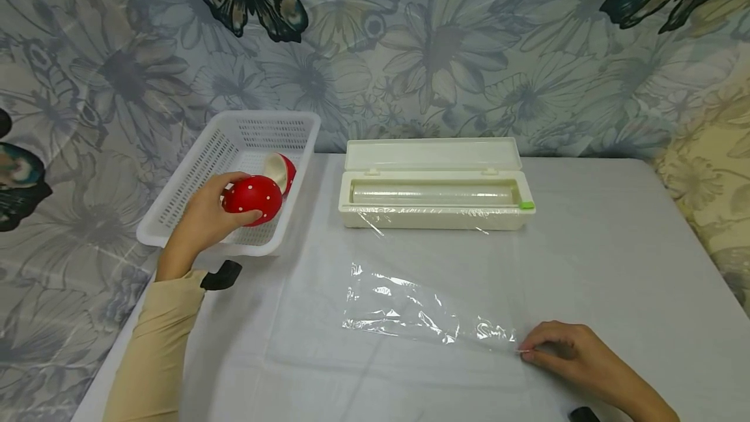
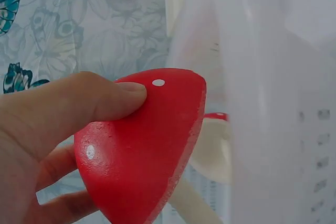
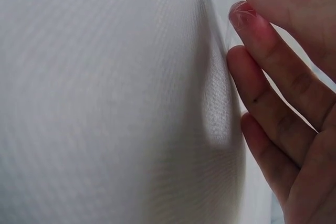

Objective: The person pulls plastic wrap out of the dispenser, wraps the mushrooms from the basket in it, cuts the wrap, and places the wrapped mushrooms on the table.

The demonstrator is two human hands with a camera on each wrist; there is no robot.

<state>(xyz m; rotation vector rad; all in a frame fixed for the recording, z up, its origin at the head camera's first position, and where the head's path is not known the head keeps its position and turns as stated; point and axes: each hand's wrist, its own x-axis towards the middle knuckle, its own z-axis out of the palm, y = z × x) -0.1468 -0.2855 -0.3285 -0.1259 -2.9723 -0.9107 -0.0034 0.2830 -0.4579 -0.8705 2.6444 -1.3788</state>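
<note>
In the head view my left hand (image 1: 208, 213) grips a red, white-dotted mushroom cap (image 1: 258, 200) by its rounded side, over the white basket (image 1: 153, 238). Its thumb presses the red surface in the left wrist view. A second red piece (image 1: 280, 173) with a cream face lies behind it in the basket. On the right, my right hand (image 1: 577, 360) pinches the near right corner of a clear plastic wrap sheet (image 1: 410, 308) between thumb and index finger. That sheet runs from the roll in the cream wrap dispenser (image 1: 436, 218), whose lid stands open.
A white cloth covers the table (image 1: 621, 246). Behind it hangs a floral and butterfly-patterned fabric (image 1: 433, 51). A small green piece (image 1: 527, 205) sits at the dispenser's right end. Dark straps show at both wrists.
</note>
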